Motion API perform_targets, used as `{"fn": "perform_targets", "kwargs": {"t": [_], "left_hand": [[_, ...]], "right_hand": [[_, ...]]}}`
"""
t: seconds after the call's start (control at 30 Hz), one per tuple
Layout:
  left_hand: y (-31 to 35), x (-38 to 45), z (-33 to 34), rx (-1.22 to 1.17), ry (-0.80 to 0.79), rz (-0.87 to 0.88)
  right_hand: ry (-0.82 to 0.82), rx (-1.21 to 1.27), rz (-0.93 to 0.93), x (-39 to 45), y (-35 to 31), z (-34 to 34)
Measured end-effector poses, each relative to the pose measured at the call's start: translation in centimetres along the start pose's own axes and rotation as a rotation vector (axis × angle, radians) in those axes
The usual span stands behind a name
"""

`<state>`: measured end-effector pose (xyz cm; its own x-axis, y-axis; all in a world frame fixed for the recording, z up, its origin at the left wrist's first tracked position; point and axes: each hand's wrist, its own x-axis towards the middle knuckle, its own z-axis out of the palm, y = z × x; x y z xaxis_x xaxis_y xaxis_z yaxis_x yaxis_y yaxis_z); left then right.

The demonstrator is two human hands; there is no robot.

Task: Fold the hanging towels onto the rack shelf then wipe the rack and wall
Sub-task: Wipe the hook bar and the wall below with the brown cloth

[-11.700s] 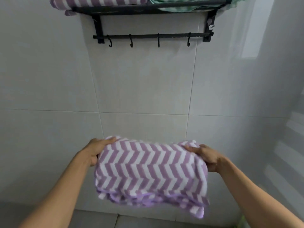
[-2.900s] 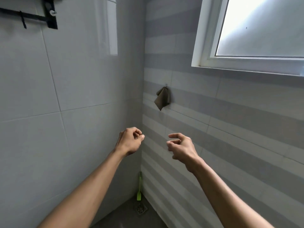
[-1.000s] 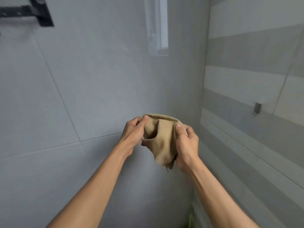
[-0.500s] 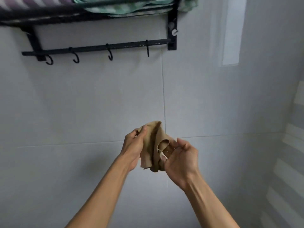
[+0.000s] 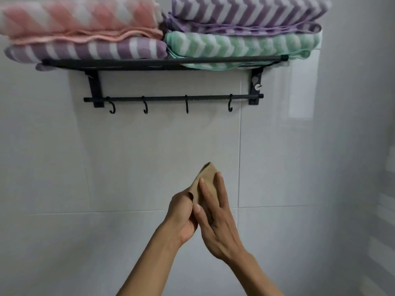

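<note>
1. Evidently the folding part is done: four folded chevron-striped towels lie in two stacks on the shelf of the black metal wall rack (image 5: 162,64), a pink one (image 5: 81,20) over a purple one (image 5: 85,50) on its left half, another purple one (image 5: 245,13) over a mint-green one (image 5: 241,45) on its right half.
2. Below the rack, its hook bar (image 5: 173,98) hangs bare, so nothing blocks wiping.
3. Well below the rack, a small tan cleaning cloth (image 5: 206,178) is sandwiched between both hands, apparently to flatten it into a pad.
4. The left hand (image 5: 181,212) curls shut around the cloth's lower edge, while the right hand (image 5: 215,218) lies flat with fingers (image 5: 220,189) extended, pressing the cloth.
5. The white tiled wall (image 5: 149,157) behind looks untouched, so wiping likely comes next.
</note>
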<state>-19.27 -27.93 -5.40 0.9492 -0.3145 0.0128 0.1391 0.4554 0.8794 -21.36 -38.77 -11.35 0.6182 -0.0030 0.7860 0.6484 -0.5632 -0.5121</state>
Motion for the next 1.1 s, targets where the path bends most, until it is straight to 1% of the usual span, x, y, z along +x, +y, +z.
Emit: {"fn": "perform_targets", "kwargs": {"t": [0.07,0.17,0.27,0.37,0.43,0.5,0.57,0.6,0.67,0.73,0.83,0.9,1.0,1.1], "left_hand": [[0.5,0.4,0.3,0.004,-0.041,-0.005],[1.8,1.8,0.6,-0.011,-0.072,0.019],[3.2,3.8,1.0,0.089,-0.132,0.072],[4.3,6.1,1.4,0.189,-0.192,0.132],[4.9,7.5,1.6,0.257,-0.175,0.183],[5.4,8.7,1.7,0.313,-0.11,0.266],[5.9,10.3,1.4,0.376,0.02,0.385],[6.2,11.3,1.1,0.444,0.115,0.462],[6.8,13.2,0.0,0.642,0.308,0.626],[7.4,15.3,-1.5,0.905,0.466,0.787],[8.3,19.2,-4.0,1.228,0.571,0.984],[9.0,22.0,-5.3,1.398,0.655,1.06],[9.9,25.2,-7.1,1.576,0.701,1.075],[9.5,27.0,-8.3,1.673,0.725,1.111]], "right_hand": [[0.031,0.014,0.021,1.7,-0.4,0.2],[0.131,0.002,0.036,3.9,0.0,0.6],[0.241,0.036,0.086,6.4,1.3,0.8],[0.284,0.143,0.133,8.3,2.7,0.6],[0.324,0.226,0.177,9.6,3.0,0.3],[0.366,0.288,0.224,10.8,2.8,-0.1],[0.373,0.346,0.253,11.9,2.7,-0.3],[0.37,0.384,0.269,12.4,2.6,-0.3],[0.371,0.517,0.335,13.3,2.4,-0.4],[0.37,0.722,0.414,14.0,2.0,-0.3],[0.419,0.916,0.486,15.1,0.8,-0.7],[0.455,1.004,0.522,16.0,0.2,-1.2],[0.452,1.123,0.545,17.6,-0.7,-1.8],[0.471,1.344,0.548,18.7,-1.2,-2.7]]}}
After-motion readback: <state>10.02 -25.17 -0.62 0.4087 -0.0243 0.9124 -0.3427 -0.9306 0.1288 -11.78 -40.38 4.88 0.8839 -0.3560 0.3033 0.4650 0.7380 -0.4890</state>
